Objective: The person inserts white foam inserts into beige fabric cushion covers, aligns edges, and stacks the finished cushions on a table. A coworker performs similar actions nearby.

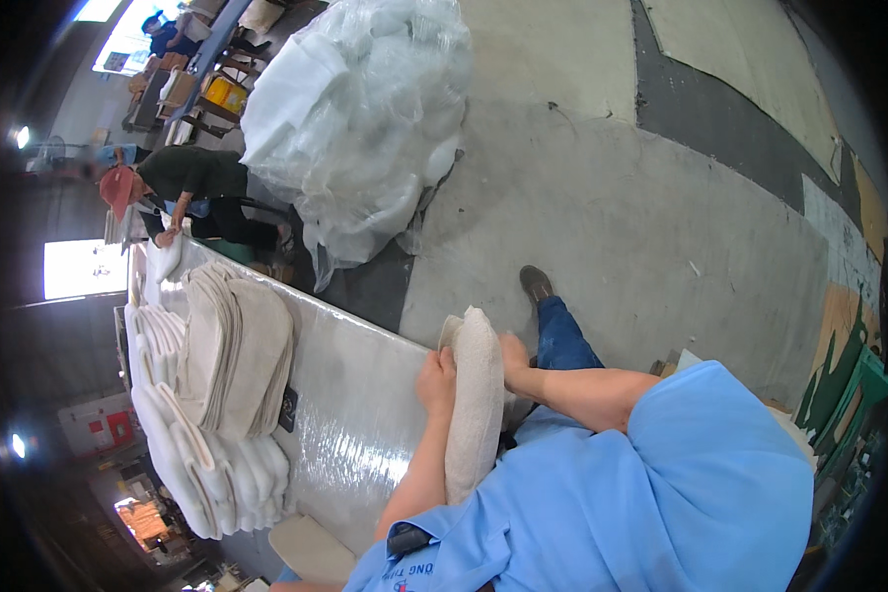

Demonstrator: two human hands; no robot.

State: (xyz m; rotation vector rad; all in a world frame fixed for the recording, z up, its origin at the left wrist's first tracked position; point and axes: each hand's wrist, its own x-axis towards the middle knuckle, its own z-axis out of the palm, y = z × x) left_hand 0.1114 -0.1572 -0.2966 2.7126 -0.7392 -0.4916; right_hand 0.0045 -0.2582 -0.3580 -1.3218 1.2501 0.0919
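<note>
And here's the beige cushion [477, 405], right between the two forearms, its near end up against the blue shirt [602, 483] and its far end out past the table's edge. The left hand [436, 382] is on its left side, fingers curled in and gripping the fabric near the far end. Over on the other side, the right hand [513, 361] sits against the cushion, but its fingers are partly hidden, so I cannot tell how tightly it closes.

To the left runs the shiny table [350, 395], and what a load it carries: a pile of folded beige cloths [232, 345], with thick white padding [212, 469] heaped beside and below it. At the far end, a co-worker in a red cap [118, 189] leans over, hands on a white piece [170, 260]. Beyond the table's edge, a big plastic-wrapped white bundle [365, 128] sits on the floor [602, 217].
</note>
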